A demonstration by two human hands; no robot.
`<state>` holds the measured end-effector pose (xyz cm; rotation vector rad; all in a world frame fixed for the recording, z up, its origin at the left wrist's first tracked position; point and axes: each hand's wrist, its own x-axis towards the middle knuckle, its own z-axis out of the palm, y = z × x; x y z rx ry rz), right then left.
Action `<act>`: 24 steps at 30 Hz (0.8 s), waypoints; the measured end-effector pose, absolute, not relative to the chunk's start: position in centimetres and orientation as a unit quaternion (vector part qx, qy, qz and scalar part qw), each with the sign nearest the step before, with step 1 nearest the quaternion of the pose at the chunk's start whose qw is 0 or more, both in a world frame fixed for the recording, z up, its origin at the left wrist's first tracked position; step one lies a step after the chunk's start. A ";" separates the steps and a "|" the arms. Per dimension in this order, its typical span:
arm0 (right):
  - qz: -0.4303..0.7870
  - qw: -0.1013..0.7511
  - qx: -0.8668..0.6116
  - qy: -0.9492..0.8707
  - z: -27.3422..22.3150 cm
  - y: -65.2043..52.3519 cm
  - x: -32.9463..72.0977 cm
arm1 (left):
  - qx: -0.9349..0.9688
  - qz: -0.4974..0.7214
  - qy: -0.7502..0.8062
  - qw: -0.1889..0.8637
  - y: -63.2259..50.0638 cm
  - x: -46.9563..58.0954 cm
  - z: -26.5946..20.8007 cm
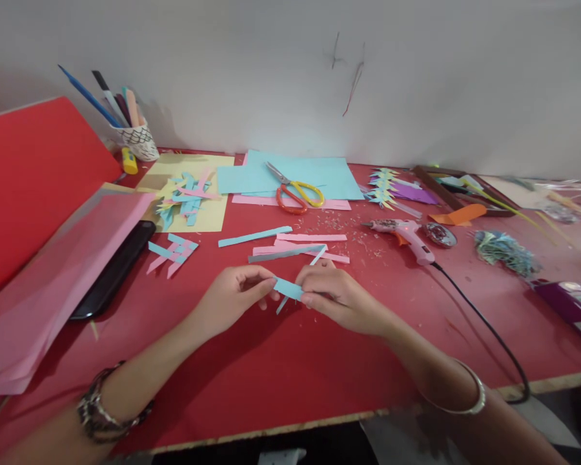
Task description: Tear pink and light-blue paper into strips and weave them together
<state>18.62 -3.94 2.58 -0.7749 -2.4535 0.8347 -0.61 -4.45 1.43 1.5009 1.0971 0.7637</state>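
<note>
Between my two hands is a light blue paper strip (288, 289), held above the red table. My left hand (244, 294) pinches its left end between thumb and forefinger. At the other end, my right hand (336, 294) grips it with thumb and curled fingers. Part of the strip near my right fingers is hidden. Just beyond my hands lie several loose pink strips (314, 238) and a blue strip (255, 236). A small woven piece of blue and pink strips (173, 253) rests to the left of my left hand.
Scissors (297, 194) lie on blue paper sheets (343, 177) at the back. A pink glue gun (407, 234) with a black cable is on the right, near paper scraps. To the left are a black phone (113, 274), pink sheets (39, 297) and a pen cup (140, 141).
</note>
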 end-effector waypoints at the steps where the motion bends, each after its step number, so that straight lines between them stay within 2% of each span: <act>1: 0.295 0.214 -0.282 -0.887 2.6 -3.9 18.6 | 0.631 0.321 0.456 0.539 -4.5 -0.6 1.5; 24: 0.246 0.200 -0.355 -0.880 2.1 -4.0 18.1 | 0.643 0.305 0.483 0.510 -4.8 -0.6 1.7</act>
